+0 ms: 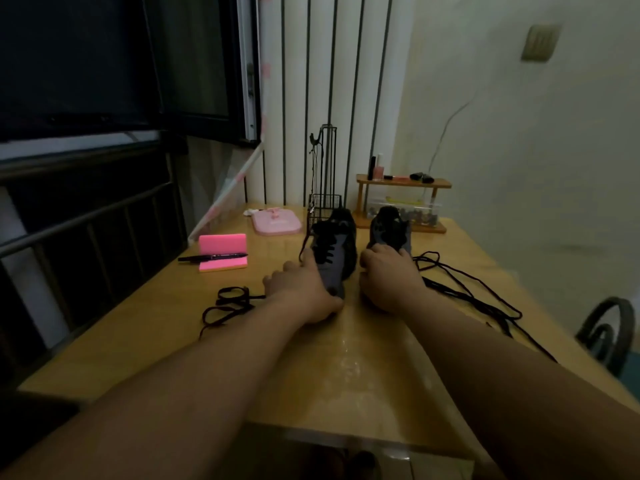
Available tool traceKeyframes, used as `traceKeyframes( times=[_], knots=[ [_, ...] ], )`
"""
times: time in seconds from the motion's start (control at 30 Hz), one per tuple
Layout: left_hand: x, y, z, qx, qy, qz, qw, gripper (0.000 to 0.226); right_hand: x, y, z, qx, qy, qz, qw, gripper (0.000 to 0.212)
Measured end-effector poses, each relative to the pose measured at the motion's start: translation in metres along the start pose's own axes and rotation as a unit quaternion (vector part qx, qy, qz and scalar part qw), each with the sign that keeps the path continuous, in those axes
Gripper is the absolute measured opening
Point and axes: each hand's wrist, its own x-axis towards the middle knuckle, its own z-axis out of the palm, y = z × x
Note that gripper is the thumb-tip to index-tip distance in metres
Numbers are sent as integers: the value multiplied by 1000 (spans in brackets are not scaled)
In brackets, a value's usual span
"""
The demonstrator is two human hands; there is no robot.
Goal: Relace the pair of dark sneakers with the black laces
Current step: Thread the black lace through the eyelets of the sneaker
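Two dark sneakers stand side by side on the wooden table point(346, 358), toes toward me. The left sneaker point(337, 244) carries black laces across its eyelets. My left hand point(303, 289) wraps its toe end from the left. My right hand point(389, 278) covers the toe of the right sneaker point(389, 226), fingers over the top. A loose black lace point(474, 292) trails across the table to the right of that hand. Another loose black lace point(227, 306) lies coiled left of my left hand.
A pink notepad point(223, 252) with a black marker point(211, 258) sits at the left, a pink flat case point(277, 223) behind it. A black wire stand point(323, 188) and a wooden shelf point(403, 183) with small bottles stand at the back. A dark chair back point(606, 330) is at the right edge.
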Motion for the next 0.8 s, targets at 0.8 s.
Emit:
traceKeyframes(
  times=[0.8],
  knots=[
    [-82, 0, 60, -309, 101, 87, 942, 110, -85, -7, 11, 336, 108, 194, 915, 14]
  ],
)
